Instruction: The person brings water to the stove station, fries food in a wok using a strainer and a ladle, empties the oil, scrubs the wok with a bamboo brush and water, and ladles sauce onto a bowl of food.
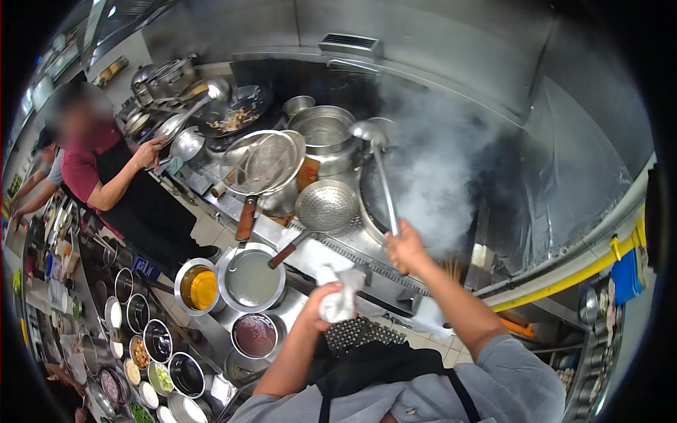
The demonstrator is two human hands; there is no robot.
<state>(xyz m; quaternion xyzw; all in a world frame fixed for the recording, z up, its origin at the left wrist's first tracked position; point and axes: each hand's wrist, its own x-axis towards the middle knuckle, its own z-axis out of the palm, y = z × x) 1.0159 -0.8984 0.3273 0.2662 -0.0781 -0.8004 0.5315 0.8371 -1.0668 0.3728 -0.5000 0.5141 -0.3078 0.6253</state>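
Note:
My right hand (407,247) is wrapped round the handle of a long metal ladle (386,185). The ladle's bowl is up by a metal pot (326,132), at the left edge of a dark wok (369,201). Thick steam rises from the wok and hides most of its inside. Lower down, my left hand (315,310) grips a bunched white cloth (342,299) in front of my apron. Left of the ladle, a perforated skimmer (326,206) with a wooden handle lies near a round mesh strainer (264,163).
A co-worker (116,158) at left holds a ladle over another wok (247,102) with food. Near my left arm stand bowls of yellow oil (204,287), cloudy liquid (252,279) and red sauce (255,334). Several ingredient containers (158,341) crowd the lower left. A yellow pipe (557,283) runs at right.

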